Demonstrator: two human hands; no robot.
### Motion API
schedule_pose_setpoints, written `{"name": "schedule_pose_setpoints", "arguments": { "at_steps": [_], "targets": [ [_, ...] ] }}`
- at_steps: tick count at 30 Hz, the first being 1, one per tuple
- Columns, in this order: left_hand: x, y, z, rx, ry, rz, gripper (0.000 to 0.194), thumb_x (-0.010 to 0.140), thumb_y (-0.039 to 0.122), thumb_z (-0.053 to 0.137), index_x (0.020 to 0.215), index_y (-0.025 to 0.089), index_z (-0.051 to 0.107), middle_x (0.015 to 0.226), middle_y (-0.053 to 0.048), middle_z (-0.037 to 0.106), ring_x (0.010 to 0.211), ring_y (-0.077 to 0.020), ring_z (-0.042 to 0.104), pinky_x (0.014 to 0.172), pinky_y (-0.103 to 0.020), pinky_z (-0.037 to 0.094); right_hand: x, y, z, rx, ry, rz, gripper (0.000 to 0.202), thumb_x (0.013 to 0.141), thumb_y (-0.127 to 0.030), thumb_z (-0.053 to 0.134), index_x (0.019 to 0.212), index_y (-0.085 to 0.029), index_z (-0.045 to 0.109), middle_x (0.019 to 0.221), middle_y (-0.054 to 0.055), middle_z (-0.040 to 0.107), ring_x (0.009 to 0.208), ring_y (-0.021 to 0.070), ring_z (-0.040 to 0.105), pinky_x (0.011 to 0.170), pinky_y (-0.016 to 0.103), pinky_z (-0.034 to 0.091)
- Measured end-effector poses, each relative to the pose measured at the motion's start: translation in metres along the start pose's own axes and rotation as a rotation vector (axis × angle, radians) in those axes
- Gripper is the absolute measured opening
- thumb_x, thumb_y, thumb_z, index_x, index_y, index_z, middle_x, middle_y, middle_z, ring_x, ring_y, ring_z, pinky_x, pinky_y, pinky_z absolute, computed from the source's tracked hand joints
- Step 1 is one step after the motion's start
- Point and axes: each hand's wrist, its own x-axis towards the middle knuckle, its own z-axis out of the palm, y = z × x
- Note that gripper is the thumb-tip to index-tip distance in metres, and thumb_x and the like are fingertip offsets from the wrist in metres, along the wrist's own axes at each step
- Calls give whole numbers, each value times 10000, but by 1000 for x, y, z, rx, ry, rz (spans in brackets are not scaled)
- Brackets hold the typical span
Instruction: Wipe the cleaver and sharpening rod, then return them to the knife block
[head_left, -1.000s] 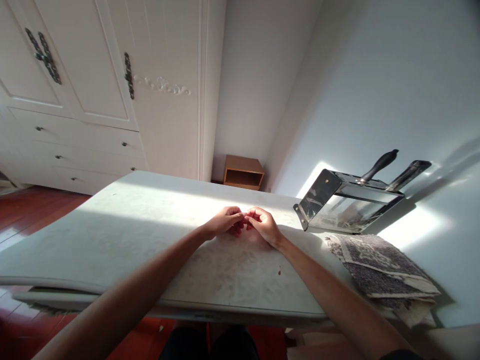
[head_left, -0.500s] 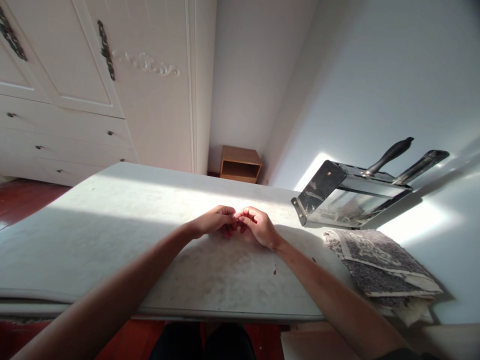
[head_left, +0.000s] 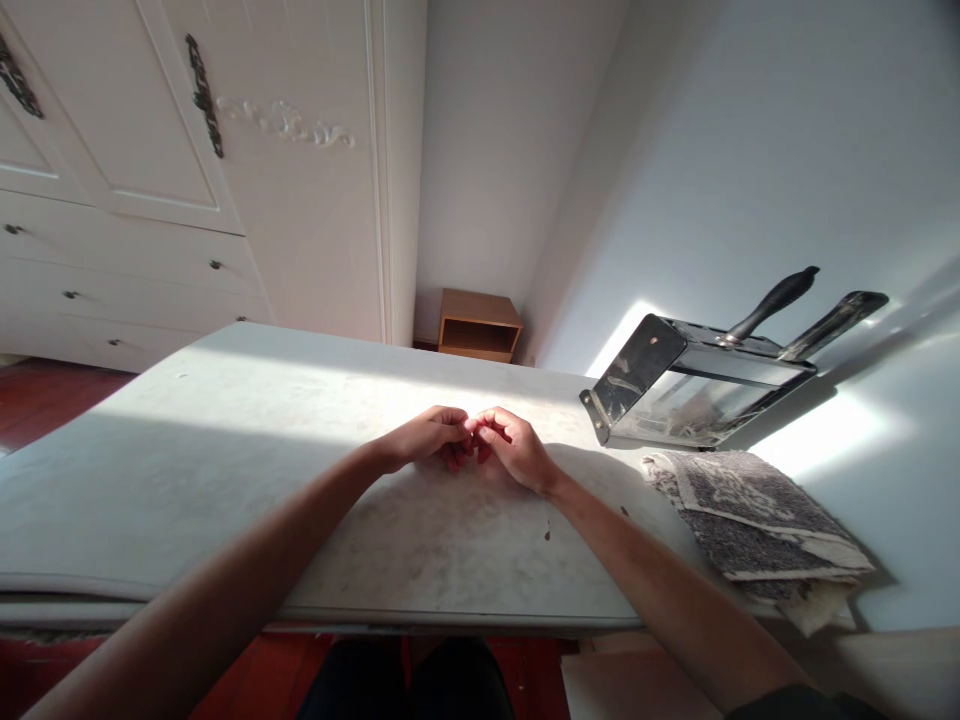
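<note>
Over the middle of the pale table (head_left: 225, 500), my left hand (head_left: 437, 437) and my right hand (head_left: 516, 447) meet at the fingertips. Both are closed, thumb against curled fingers. Whatever sits between the fingertips is too small to make out. A small brown speck (head_left: 547, 535) lies on the table below my right wrist, and another (head_left: 625, 511) lies to the right of that forearm.
A black-framed holder with clear sides (head_left: 667, 400) and two black handles stands at the right by the wall. In front of it lies a folded grey patterned cloth (head_left: 757, 510). Beyond the table are a white cabinet (head_left: 315, 230) and a small brown shelf unit (head_left: 480, 308).
The view has shifted slightly, so the holder and cloth appear a little further left and higher. My hands remain together, with their fingers in nearly the same pose.
</note>
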Motion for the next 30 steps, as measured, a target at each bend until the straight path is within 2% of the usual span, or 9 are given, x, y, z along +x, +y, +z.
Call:
{"name": "schedule_pose_setpoints", "arguments": {
  "at_steps": [18, 24, 30],
  "targets": [
    [-2, 4, 1, 10, -4, -1, 326, 786, 425, 651, 745, 113, 563, 745, -55, 625, 598, -126, 587, 618, -268, 499, -1, -1, 0, -4, 12, 8, 164, 889, -318, 563, 919, -163, 612, 779, 24, 632, 681, 144, 616, 592, 258, 519],
    [1, 0, 2, 53, 41, 15, 432, 828, 543, 578, 755, 120, 532, 709, -55, 619, 555, -127, 588, 576, -269, 510, -1, -3, 2, 16, 39, 42, 196, 862, -364, 598, 875, -169, 601, 764, 29, 629, 683, 158, 610, 587, 274, 517],
    [2, -5, 6, 177, 84, 124, 502, 893, 617, 424, 752, 138, 483, 679, -47, 597, 495, -123, 576, 477, -254, 487, -1, -5, 1, 47, 20, 54, 230, 850, -386, 619, 856, -157, 599, 733, 23, 635, 657, 146, 605, 597, 273, 505]
  ]
}}
